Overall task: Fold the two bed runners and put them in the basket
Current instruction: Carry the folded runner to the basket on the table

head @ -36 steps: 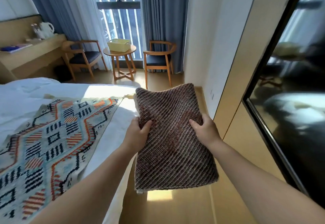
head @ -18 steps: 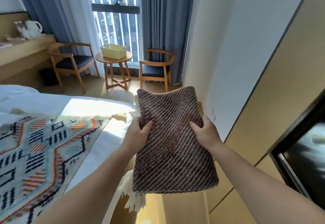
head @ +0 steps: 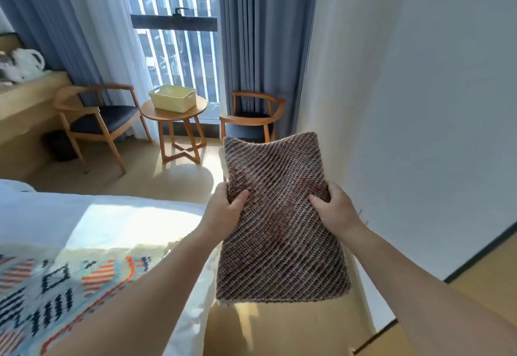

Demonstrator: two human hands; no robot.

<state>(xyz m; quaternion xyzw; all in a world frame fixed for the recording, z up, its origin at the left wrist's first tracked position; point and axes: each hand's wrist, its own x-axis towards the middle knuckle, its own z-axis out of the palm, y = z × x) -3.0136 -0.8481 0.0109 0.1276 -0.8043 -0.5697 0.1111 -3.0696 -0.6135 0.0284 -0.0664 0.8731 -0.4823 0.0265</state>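
Observation:
A folded brown knitted bed runner [head: 279, 230] is held up flat in front of me, over the floor beside the bed. My left hand [head: 226, 207] grips its left edge and my right hand [head: 334, 210] grips its right edge. A second runner [head: 53, 285], pale with orange, blue and black patterns, lies spread out on the white bed at the lower left. The pale yellow basket [head: 173, 98] stands on a small round wooden table by the window, well ahead of the hands.
The white bed [head: 92, 218] fills the left foreground. Two wooden armchairs [head: 98, 120] [head: 251, 118] flank the round table [head: 174, 129]. A desk [head: 25, 104] with a kettle runs along the left. A white wall [head: 419, 104] stands close on the right, with bare wood floor between.
The view has swung up and toward the window; the table and basket look nearer. Both hands keep the same grip on the brown runner, and less of the patterned runner shows.

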